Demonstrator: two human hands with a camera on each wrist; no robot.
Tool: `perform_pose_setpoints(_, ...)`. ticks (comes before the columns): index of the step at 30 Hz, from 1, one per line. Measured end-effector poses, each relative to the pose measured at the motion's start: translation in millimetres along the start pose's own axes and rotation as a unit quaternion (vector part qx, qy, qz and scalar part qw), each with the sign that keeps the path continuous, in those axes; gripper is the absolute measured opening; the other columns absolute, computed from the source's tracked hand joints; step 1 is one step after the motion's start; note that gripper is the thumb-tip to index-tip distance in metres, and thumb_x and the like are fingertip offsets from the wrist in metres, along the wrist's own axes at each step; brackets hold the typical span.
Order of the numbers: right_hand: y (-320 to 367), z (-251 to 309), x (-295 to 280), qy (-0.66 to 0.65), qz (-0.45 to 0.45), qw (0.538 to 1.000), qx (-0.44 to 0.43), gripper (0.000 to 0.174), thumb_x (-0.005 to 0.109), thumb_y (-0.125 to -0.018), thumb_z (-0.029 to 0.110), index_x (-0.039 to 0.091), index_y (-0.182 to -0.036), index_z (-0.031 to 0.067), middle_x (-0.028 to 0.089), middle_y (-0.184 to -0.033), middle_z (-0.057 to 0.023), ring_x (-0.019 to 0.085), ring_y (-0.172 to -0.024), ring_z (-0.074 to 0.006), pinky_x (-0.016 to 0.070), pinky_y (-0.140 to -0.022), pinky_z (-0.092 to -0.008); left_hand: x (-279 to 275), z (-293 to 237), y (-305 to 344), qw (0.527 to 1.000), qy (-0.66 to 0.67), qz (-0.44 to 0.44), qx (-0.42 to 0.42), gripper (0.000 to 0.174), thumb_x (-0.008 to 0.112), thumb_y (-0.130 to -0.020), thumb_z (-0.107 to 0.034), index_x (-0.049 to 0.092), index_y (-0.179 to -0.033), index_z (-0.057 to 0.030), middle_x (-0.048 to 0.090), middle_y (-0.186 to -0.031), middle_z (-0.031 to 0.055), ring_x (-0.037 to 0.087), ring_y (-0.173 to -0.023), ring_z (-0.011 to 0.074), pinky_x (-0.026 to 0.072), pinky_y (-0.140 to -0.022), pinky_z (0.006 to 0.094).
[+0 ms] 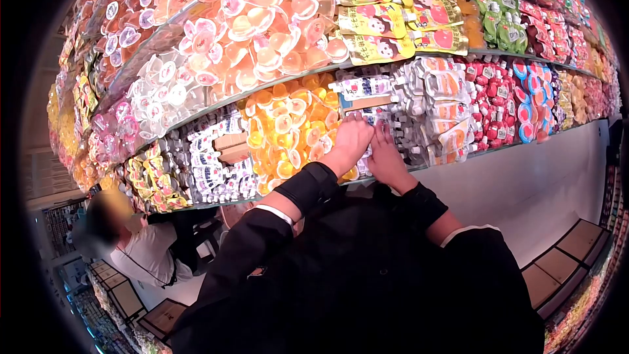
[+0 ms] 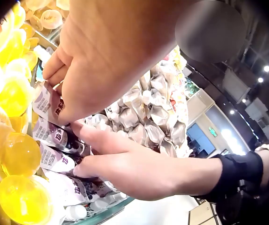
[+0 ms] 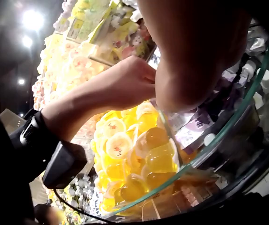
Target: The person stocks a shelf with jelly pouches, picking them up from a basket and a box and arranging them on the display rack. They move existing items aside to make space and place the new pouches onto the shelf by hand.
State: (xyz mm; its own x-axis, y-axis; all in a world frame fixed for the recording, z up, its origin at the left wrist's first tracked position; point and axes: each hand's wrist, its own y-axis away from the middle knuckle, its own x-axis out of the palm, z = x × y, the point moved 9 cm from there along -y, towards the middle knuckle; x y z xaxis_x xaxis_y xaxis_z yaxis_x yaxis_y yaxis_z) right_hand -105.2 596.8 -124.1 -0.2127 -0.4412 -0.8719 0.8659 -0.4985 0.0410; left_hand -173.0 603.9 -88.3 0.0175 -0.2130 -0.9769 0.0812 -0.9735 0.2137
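Note:
White-and-purple spouted pouches (image 2: 57,157) lie in a row in a shelf bin, their caps toward the glass front edge. My left hand (image 1: 354,139) is at the back of this row, its fingers curled over the end of one pouch (image 2: 47,103). Just beside it, my right hand (image 1: 388,160) reaches in from the right. Its thumb and forefinger (image 2: 97,136) stand apart and touch the pouches in front of the left hand. In the right wrist view, the near right hand (image 3: 186,89) hides most of the pouches.
Yellow jelly cups (image 1: 282,124) fill the bin to the left. Grey-white pouches (image 1: 445,105) are stacked to the right. Brown cardboard (image 1: 368,101) shows behind the row. A glass lip (image 3: 172,180) borders the shelf. A seated person (image 1: 144,249) is at the lower left.

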Motion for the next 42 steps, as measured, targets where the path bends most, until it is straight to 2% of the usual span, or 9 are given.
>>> perform_pose_setpoints(4, -0.6, -8.7, -0.2, -0.083, 0.022, 0.996, -0.011, 0.067, 0.054, -0.075, 0.009, 0.031, -0.133, -0.0133, 0.023, -0.143, -0.0297, 0.021, -0.134, -0.0455, 0.0240, -0.111, -0.0433, 12.7, 0.4, -3.9, 1.000, -0.002, -0.022, -0.019, 0.028, 0.054, -0.080, -0.011, 0.063, -0.101, 0.0050, 0.062, -0.109, 0.0241, 0.063, -0.099, 0.0302, 0.0509, -0.083, 0.0331)
perform_pose_setpoints(6, -2.2, -6.9, -5.8, -0.073, 0.001, 0.997, -0.003, 0.066, 0.054, -0.075, 0.008, 0.032, -0.133, -0.0127, 0.024, -0.143, -0.0299, 0.021, -0.134, -0.0458, 0.0238, -0.111, -0.0441, 10.0, 0.9, -1.0, 0.991, -0.029, -0.126, -0.029, 0.026, 0.055, -0.079, -0.011, 0.064, -0.098, 0.0044, 0.063, -0.106, 0.0235, 0.063, -0.097, 0.0303, 0.0498, -0.085, 0.0334)
perform_pose_setpoints(12, -15.9, 4.3, -19.8, -0.021, -0.113, 0.993, -0.040, 0.063, 0.055, -0.076, 0.008, 0.034, -0.133, -0.0108, 0.026, -0.142, -0.0302, 0.023, -0.133, -0.0463, 0.0236, -0.110, -0.0470, 33.3, 7.2, -13.4, 0.999, 0.034, -0.012, -0.034, 0.026, 0.050, -0.085, -0.011, 0.064, -0.101, 0.0031, 0.057, -0.118, 0.0268, 0.057, -0.110, 0.0358, 0.0446, -0.095, 0.0395)
perform_pose_setpoints(16, -20.7, -9.6, -12.8, -0.105, -0.093, 0.988, -0.056, 0.067, 0.057, -0.076, 0.010, 0.031, -0.135, -0.0087, 0.025, -0.143, -0.0292, 0.023, -0.134, -0.0451, 0.0245, -0.110, -0.0462, 32.3, 9.9, -9.0, 0.997, 0.048, -0.022, -0.052, 0.028, 0.051, -0.084, -0.011, 0.063, -0.104, 0.0038, 0.056, -0.119, 0.0253, 0.055, -0.113, 0.0344, 0.0433, -0.097, 0.0391)
perform_pose_setpoints(18, -18.8, -17.0, -12.1, -0.123, -0.083, 0.987, -0.065, 0.068, 0.057, -0.075, 0.010, 0.031, -0.136, -0.0078, 0.025, -0.144, -0.0286, 0.023, -0.134, -0.0441, 0.0247, -0.110, -0.0454, 19.8, 10.4, -1.9, 0.987, 0.004, -0.145, -0.070, 0.027, 0.056, -0.077, -0.011, 0.064, -0.099, 0.0031, 0.062, -0.110, 0.0184, 0.058, -0.108, 0.0286, 0.0454, -0.093, 0.0347)
perform_pose_setpoints(26, -17.1, -6.5, -23.3, -0.077, -0.113, 0.990, -0.033, 0.070, 0.056, -0.073, 0.008, 0.031, -0.136, -0.0058, 0.024, -0.145, -0.0271, 0.024, -0.135, -0.0422, 0.0272, -0.109, -0.0441, 17.3, 5.7, 11.0, 0.993, -0.023, -0.095, -0.071, 0.035, 0.051, -0.083, -0.012, 0.060, -0.112, 0.0052, 0.059, -0.119, 0.0212, 0.056, -0.112, 0.0295, 0.0400, -0.099, 0.0395)
perform_pose_setpoints(34, -20.1, -9.7, -14.5, -0.087, -0.068, 0.992, -0.066, 0.067, 0.055, -0.072, 0.006, 0.035, -0.135, -0.0044, 0.025, -0.144, -0.0280, 0.027, -0.134, -0.0413, 0.0297, -0.108, -0.0428, 29.1, 4.1, 8.2, 0.995, -0.057, -0.044, -0.069, 0.039, 0.044, -0.087, -0.013, 0.054, -0.121, 0.0036, 0.056, -0.123, 0.0201, 0.052, -0.120, 0.0275, 0.0119, -0.113, 0.0500)
perform_pose_setpoints(40, -18.1, 15.7, -20.0, -0.006, -0.097, 0.989, -0.111, 0.058, 0.053, -0.080, 0.010, 0.039, -0.137, 0.0037, 0.031, -0.141, -0.0292, 0.031, -0.131, -0.0430, 0.0285, -0.108, -0.0452, -0.1, -9.8, 58.8, 0.986, -0.044, -0.132, -0.095, 0.043, 0.050, -0.084, -0.019, 0.052, -0.119, 0.0068, 0.048, -0.130, 0.0241, 0.045, -0.125, 0.0304, 0.0244, -0.110, 0.0458)
perform_pose_setpoints(42, -22.4, 21.2, -18.7, -0.003, -0.093, 0.986, -0.141, 0.058, 0.050, -0.081, 0.009, 0.039, -0.137, 0.0070, 0.031, -0.140, -0.0303, 0.032, -0.130, -0.0438, 0.0286, -0.107, -0.0463, -13.1, -20.1, 89.8, 0.987, 0.106, -0.114, -0.041, 0.041, 0.052, -0.080, -0.016, 0.055, -0.114, 0.0070, 0.054, -0.124, 0.0217, 0.049, -0.119, 0.0324, 0.0284, -0.108, 0.0442)
